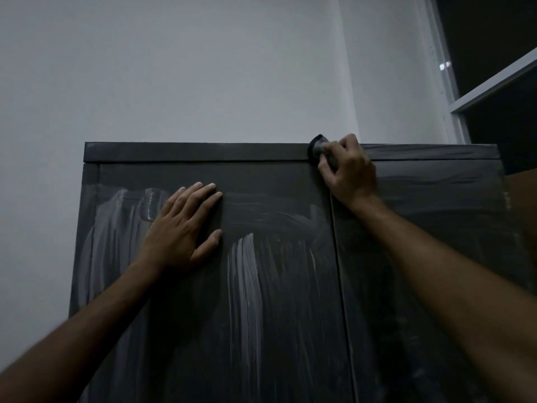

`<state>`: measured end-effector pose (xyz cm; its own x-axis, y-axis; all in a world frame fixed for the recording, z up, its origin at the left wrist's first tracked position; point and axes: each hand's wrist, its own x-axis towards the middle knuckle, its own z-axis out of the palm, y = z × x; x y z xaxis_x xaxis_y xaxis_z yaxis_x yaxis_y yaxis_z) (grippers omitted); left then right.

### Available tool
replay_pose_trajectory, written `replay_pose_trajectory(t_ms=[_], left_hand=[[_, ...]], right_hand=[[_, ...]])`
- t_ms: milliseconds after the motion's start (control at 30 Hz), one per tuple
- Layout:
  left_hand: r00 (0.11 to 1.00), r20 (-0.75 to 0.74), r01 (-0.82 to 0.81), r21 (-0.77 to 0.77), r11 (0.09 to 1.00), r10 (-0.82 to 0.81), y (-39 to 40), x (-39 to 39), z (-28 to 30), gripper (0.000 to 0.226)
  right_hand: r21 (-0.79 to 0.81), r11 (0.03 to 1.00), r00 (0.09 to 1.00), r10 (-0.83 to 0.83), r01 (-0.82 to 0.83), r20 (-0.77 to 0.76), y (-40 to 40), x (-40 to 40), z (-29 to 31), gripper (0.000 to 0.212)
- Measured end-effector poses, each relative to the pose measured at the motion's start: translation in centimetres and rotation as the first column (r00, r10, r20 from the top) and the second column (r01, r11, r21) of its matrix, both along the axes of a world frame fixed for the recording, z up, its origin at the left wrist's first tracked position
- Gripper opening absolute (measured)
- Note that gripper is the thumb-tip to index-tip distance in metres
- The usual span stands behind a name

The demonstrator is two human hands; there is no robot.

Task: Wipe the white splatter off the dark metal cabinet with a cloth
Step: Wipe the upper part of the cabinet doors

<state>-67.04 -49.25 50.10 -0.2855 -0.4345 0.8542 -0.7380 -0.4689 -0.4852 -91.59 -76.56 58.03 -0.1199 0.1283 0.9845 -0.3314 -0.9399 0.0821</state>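
Cabinet [290,286] — dark metal, two doors, fills the lower frame; seam between the doors runs down just right of centre. White splatter [247,274] smeared in vertical streaks across the left door, heaviest below the middle of that door and again near the cabinet's left edge; fainter horizontal smears higher up. Right door shows only a dull, thin haze.

Cloth [317,147] — dark, bunched, pressed against the cabinet's top band right above the door seam. Right hand [347,170] grips it, fingers curled tight round the wad, knuckles toward the camera, forearm reaching up from lower right.

Left hand [186,225] lies flat on the upper left door, fingers straight and slightly spread, thumb out, palm against the metal, holding nothing. It rests between the two streaked patches.

Behind the cabinet, a pale wall [174,68]. Above the cabinet's right corner, a white window frame [453,91] with dark panes. Light is dim throughout.
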Motion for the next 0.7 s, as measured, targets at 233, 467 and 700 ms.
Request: replay_pose_trajectory(t_ms=[233,467,700], left_hand=[[1.0,0.011,0.006,-0.009,1.0,-0.006,-0.1,0.0,-0.1,0.076],[1.0,0.015,-0.005,-0.021,1.0,0.005,0.0,-0.2,-0.2,0.077],[1.0,0.004,-0.008,-0.032,0.999,0.008,0.0,-0.9,-0.2,0.076]], right_hand=[[-0.252,0.968,0.973,-0.062,0.004,-0.224,-1.4,-0.7,-3.2,0.018],[-0.067,0.998,0.999,0.0,-0.004,-0.048,-1.6,-0.1,-1.2,0.018],[0.065,0.998,1.0,0.007,-0.009,0.03,-5.2,-3.4,-0.2,0.021]])
